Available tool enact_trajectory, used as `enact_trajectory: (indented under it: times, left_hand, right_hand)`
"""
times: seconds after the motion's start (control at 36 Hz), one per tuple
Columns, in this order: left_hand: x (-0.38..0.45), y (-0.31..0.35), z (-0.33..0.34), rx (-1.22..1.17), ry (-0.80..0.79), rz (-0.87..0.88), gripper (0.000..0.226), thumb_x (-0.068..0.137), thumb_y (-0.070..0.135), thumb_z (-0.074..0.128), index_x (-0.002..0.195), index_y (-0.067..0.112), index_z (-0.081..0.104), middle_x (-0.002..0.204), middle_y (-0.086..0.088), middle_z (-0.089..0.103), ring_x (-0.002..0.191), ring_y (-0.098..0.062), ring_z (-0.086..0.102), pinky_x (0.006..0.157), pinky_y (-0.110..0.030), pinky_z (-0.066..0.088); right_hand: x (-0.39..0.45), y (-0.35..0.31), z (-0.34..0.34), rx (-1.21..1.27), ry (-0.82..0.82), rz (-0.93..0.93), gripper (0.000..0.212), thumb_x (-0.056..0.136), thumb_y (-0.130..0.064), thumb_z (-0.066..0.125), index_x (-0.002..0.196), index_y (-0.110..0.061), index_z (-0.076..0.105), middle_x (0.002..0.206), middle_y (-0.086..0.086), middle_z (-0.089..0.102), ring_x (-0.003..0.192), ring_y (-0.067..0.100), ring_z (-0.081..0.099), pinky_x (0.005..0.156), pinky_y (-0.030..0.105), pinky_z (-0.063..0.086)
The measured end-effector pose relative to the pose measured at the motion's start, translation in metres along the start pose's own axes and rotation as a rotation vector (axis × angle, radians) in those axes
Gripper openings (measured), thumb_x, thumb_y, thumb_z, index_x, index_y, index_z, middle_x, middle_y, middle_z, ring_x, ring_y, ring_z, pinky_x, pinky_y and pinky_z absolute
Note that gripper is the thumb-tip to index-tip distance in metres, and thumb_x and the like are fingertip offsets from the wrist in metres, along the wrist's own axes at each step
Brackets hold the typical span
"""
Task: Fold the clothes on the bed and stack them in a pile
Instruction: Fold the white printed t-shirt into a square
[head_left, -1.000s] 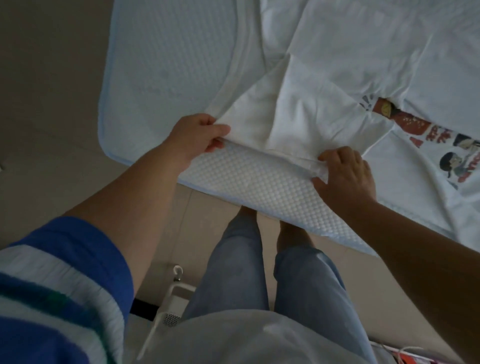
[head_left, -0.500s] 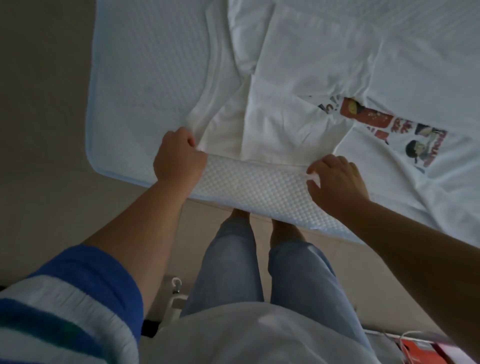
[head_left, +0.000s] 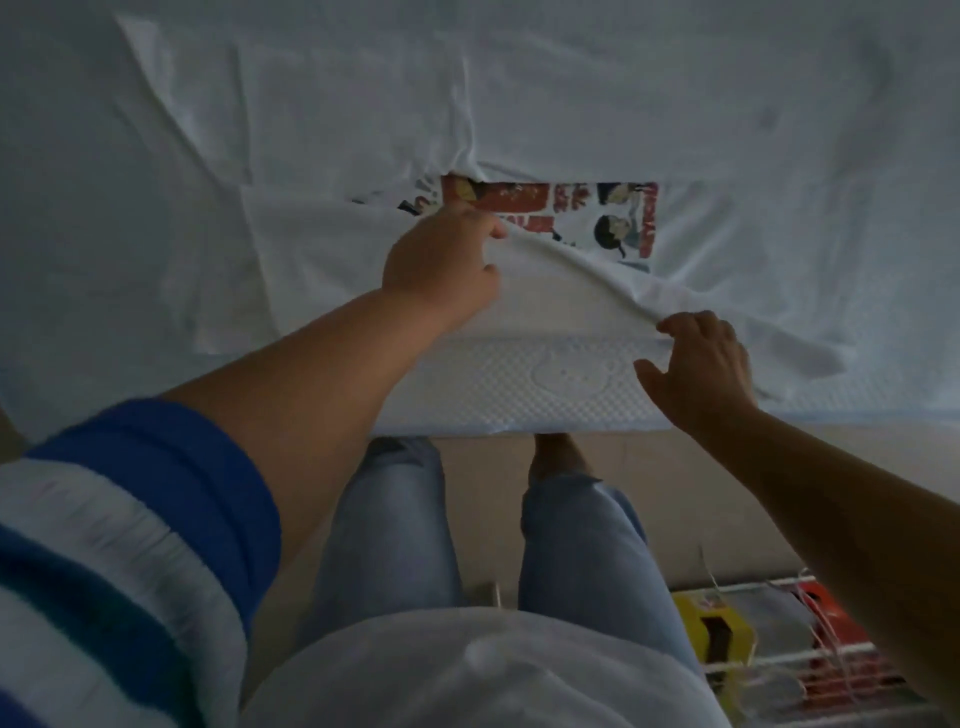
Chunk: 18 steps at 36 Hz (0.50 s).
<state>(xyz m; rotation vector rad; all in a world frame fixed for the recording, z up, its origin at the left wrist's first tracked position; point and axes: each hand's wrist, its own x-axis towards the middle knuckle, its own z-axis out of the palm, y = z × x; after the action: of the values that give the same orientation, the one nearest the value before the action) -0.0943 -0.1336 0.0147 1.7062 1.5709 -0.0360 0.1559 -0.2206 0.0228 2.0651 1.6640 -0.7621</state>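
lifting the t-shirt (head_left: 597, 280) hem higher than before.

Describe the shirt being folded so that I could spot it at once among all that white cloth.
Start at the near edge of the bed, with its quilted, dimpled cover. The white T-shirt lies there, its hem lifted by the left hand and right hand. Only it bears a red and black cartoon print.
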Motion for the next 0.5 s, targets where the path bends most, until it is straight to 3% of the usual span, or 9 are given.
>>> enact_trajectory:
  times: [0.14, 0.22, 0.36, 0.5]
  left_hand:
    - [0.025, 0.039, 0.047, 0.138, -0.103, 0.074, 0.049, 0.083, 0.012, 0.056, 0.131, 0.02, 0.05, 0.139, -0.003, 0.04, 0.121, -0.026, 0.046, 0.093, -0.038, 0.041]
    - [0.031, 0.059, 0.071, 0.229, -0.139, 0.075, 0.048, 0.085, 0.013, 0.055, 0.132, 0.021, 0.048, 0.135, -0.006, 0.041, 0.115, -0.03, 0.05, 0.086, -0.04, 0.044]
    - [0.042, 0.084, 0.091, 0.321, -0.089, 0.09, 0.043, 0.086, 0.019, 0.056, 0.129, 0.018, 0.05, 0.124, -0.011, 0.044, 0.099, -0.033, 0.054, 0.072, -0.036, 0.042]
    - [0.05, 0.115, 0.1, 0.405, -0.093, 0.14, 0.039, 0.08, 0.025, 0.063, 0.117, 0.014, 0.061, 0.115, -0.013, 0.049, 0.093, -0.033, 0.055, 0.067, -0.035, 0.039]
  right_hand:
    - [0.018, 0.057, 0.009, 0.012, 0.035, 0.034, 0.059, 0.076, -0.033, 0.071, 0.124, -0.01, 0.047, 0.123, 0.013, 0.046, 0.114, 0.031, 0.04, 0.097, 0.041, 0.033]
    - [0.025, 0.085, 0.014, -0.08, -0.009, -0.025, 0.061, 0.075, -0.034, 0.072, 0.125, -0.011, 0.046, 0.124, 0.013, 0.045, 0.113, 0.032, 0.04, 0.095, 0.04, 0.033]
    - [0.039, 0.115, 0.018, -0.072, 0.061, -0.108, 0.041, 0.076, -0.017, 0.064, 0.114, -0.007, 0.053, 0.111, 0.015, 0.051, 0.102, 0.034, 0.046, 0.087, 0.041, 0.034]
    - [0.054, 0.132, 0.008, -0.092, 0.032, -0.194, 0.028, 0.082, -0.017, 0.05, 0.108, -0.012, 0.057, 0.106, 0.01, 0.057, 0.096, 0.029, 0.05, 0.083, 0.038, 0.034]
